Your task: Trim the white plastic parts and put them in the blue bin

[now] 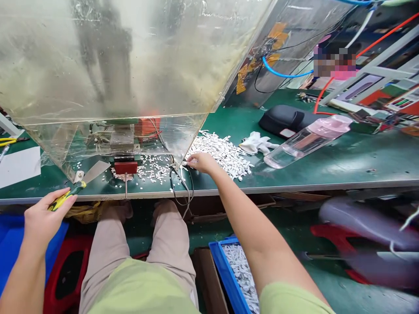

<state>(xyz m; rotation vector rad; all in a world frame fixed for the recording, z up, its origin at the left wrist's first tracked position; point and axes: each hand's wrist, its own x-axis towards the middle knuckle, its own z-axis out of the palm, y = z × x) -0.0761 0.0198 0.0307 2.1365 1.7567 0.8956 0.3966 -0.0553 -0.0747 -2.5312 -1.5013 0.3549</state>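
The left hand (41, 220) sits at 8 o'clock, just off the front edge of the green bench (343, 163). Its fingers are wrapped tight around the yellow-and-green handle of a scraper (81, 182), whose steel blade lies flat on the bench and points to 1 o'clock, under the lower lip of the clear guard (131, 61).

The right hand (201, 162) reaches to the guard's near corner. Its fingertips are drawn narrow at the 9 o'clock edge of the pile of white plastic pieces (225, 152), and I cannot tell whether one is pinched. More loose pieces are scattered under the guard around a red block (126, 167), and a black cable (183, 189) loops over the bench edge just below the hand.

Open bench runs from the pile towards 3 o'clock, along the front edge. Behind it a clear water bottle (306, 140) lies on its side, with a white glove (257, 143) touching the pile's far side and a black case (281, 120) at 1 o'clock. A white sheet (18, 166) lies at 9 o'clock. A blue bin (225, 274) of white pieces stands below the bench, beside the right forearm.

The yellow stickers and the panels at far right are too blurred to read.
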